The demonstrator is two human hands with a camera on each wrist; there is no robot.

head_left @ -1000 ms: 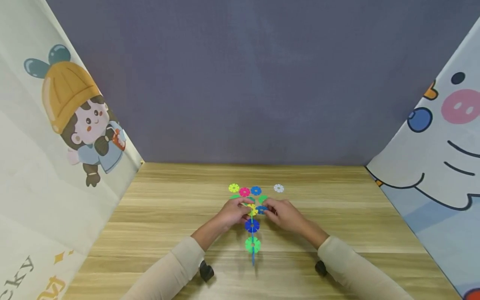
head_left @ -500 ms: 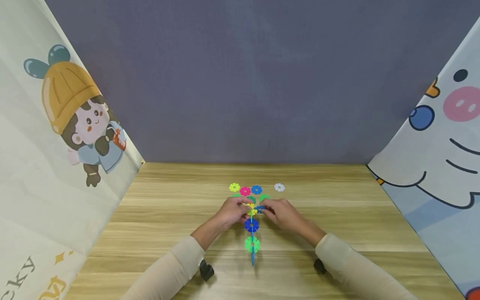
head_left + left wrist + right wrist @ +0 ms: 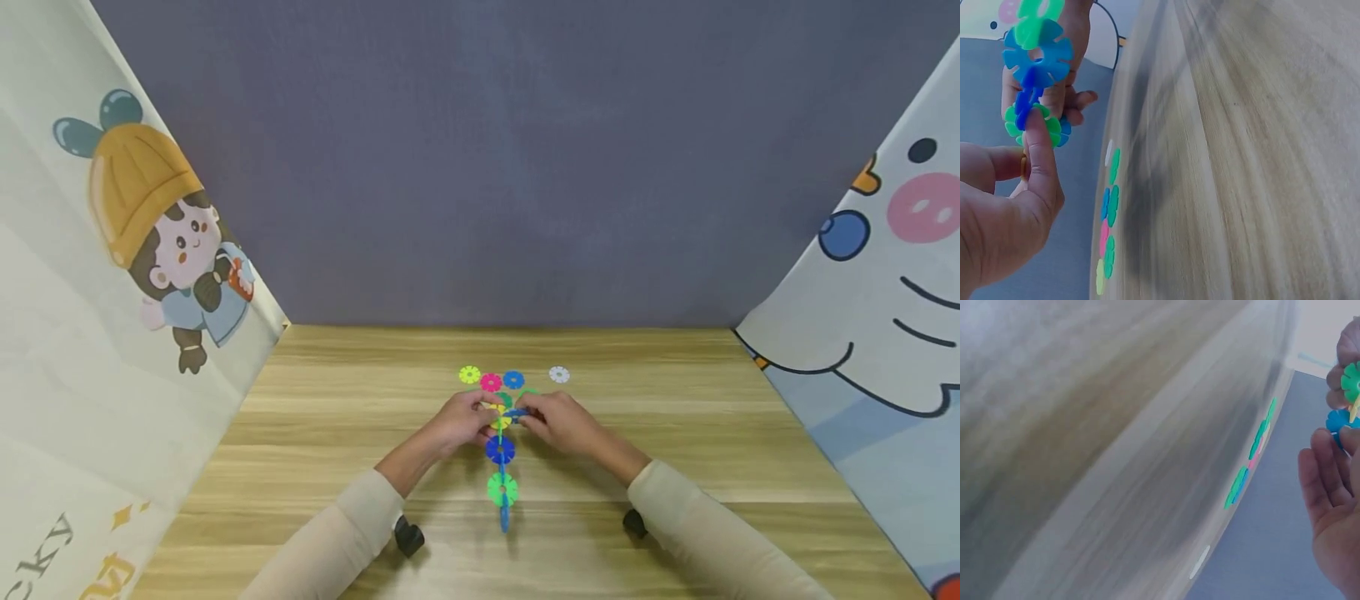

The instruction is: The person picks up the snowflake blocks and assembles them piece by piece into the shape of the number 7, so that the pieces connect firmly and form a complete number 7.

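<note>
My left hand (image 3: 461,421) pinches a yellow notched snowflake disc (image 3: 498,422) between thumb and fingers; its thin edge shows in the left wrist view. From that disc a linked chain runs toward me, with a dark blue disc (image 3: 500,450), a green disc (image 3: 502,490) and a blue disc (image 3: 504,517) at the near end, turned edge-on. My right hand (image 3: 561,421) pinches another blue disc (image 3: 1339,420), held nearly edge-on right at the yellow disc's right side. Both hands are raised above the table, and fingers cover parts of both pinched discs.
Loose discs lie on the wooden table (image 3: 337,467) beyond my hands: yellow-green (image 3: 469,374), pink (image 3: 491,382), blue (image 3: 513,380), white (image 3: 558,375) and several green ones, partly hidden by the hands. A grey panel (image 3: 510,167) rises behind, with printed panels at both sides.
The blue disc in my right hand has turned from face-on to nearly edge-on and shifted left to the yellow disc. My left hand keeps its pinch, and the chain has shifted slightly left.
</note>
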